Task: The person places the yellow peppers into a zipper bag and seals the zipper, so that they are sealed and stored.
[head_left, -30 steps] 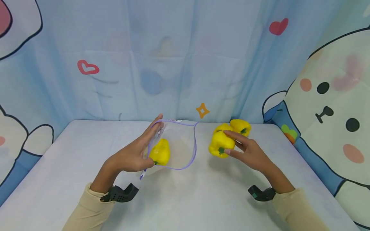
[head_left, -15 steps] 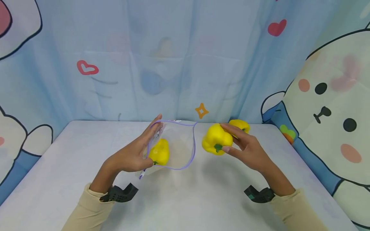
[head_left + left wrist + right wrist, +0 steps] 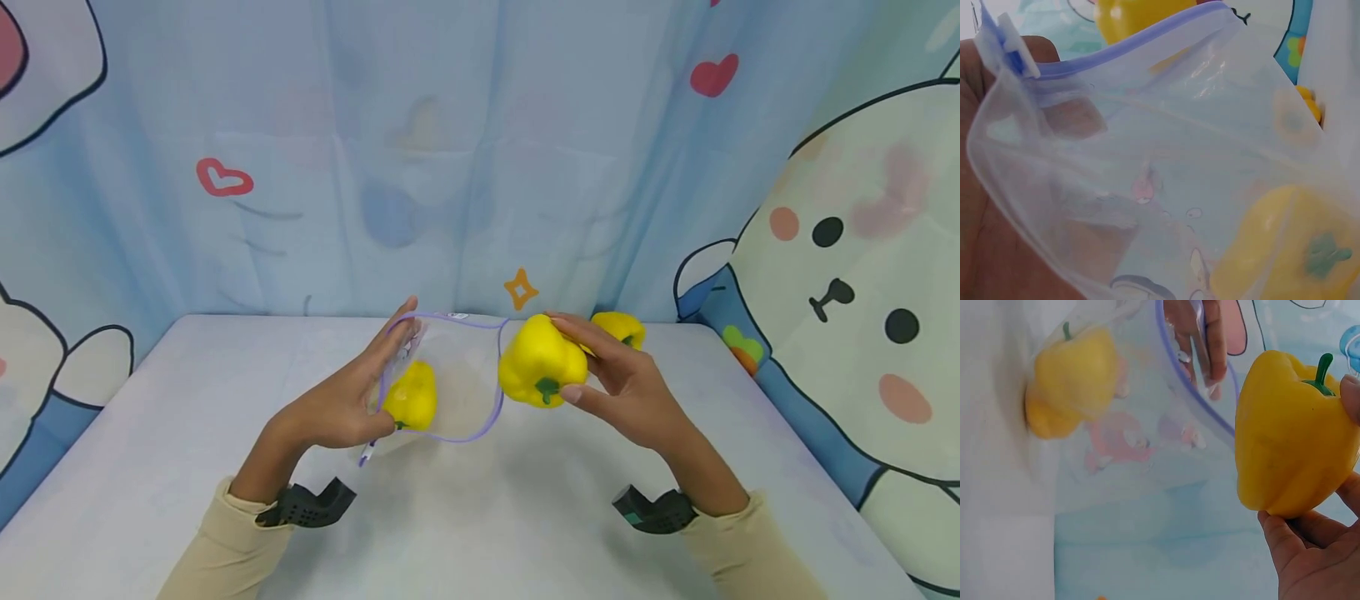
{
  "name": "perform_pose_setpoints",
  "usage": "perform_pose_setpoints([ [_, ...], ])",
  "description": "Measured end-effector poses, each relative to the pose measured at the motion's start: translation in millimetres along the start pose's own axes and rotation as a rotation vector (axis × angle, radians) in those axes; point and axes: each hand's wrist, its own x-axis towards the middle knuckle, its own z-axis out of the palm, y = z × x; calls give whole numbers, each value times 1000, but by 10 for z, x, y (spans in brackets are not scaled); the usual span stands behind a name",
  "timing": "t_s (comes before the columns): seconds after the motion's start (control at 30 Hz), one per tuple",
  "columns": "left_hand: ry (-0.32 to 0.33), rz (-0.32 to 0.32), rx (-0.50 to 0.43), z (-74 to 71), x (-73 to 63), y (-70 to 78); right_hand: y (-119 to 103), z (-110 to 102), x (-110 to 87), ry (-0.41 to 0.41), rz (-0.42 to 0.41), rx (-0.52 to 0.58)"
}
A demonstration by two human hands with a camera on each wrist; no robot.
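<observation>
A clear zip bag (image 3: 465,379) with a purple rim stands with its mouth spread wide. My left hand (image 3: 341,400) holds it at the left side, thumb low on the rim and fingers along the upper part. One yellow bell pepper (image 3: 415,397) lies inside, seen blurred through the plastic in the left wrist view. My right hand (image 3: 626,387) grips a second yellow bell pepper (image 3: 542,360) between thumb and fingers, above the table at the bag's right rim. Its green stem (image 3: 1322,372) shows in the right wrist view.
Another yellow bell pepper (image 3: 621,327) sits at the table's back right, partly behind my right hand; a bit of yellow shows between the fingers. The white table (image 3: 465,533) ends at a blue printed curtain (image 3: 420,167).
My right hand has lifted the bell pepper away from the others and carried it left to the bag's rim. The left hand and bag have stayed nearly still.
</observation>
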Motion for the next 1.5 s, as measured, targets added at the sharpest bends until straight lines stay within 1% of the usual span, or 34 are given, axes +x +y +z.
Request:
perform_pose_setpoints([
  [0.2, 4, -1, 0, 6, -2, -1, -68, 100, 93, -43, -48, 62],
  [0.3, 4, -2, -6, 5, 0, -4, -94, 150, 136, -70, -67, 65],
  [0.67, -4, 15, -38, 13, 9, -15, -112, 351, 252, -155, -68, 56],
  [0.73, -6, 16, -43, 24, 5, -19, -113, 382, 260, -177, -58, 38],
  [0.77, -7, 20, -44, 29, 2, -23, -116, 396, 262, -188, -50, 11],
  [0.93, -14, 28, -25, 48, 0, -32, -126, 463, 287, -232, -6, -181],
  [1.0, -16, 25, -16, 49, 8, -29, -136, 484, 308, -231, -1, -219],
  [1.1, -17, 22, -5, 46, 14, -28, -157, 516, 343, -245, 14, -220],
  [1.27, -20, 39, 10, 43, 7, -23, -153, 580, 389, -310, 38, -216],
  [1.33, -21, 45, 9, 46, 9, -19, -137, 602, 399, -316, 40, -217],
  [1.5, -20, 38, 9, 47, 16, -10, -76, 653, 422, -317, 63, -201],
])
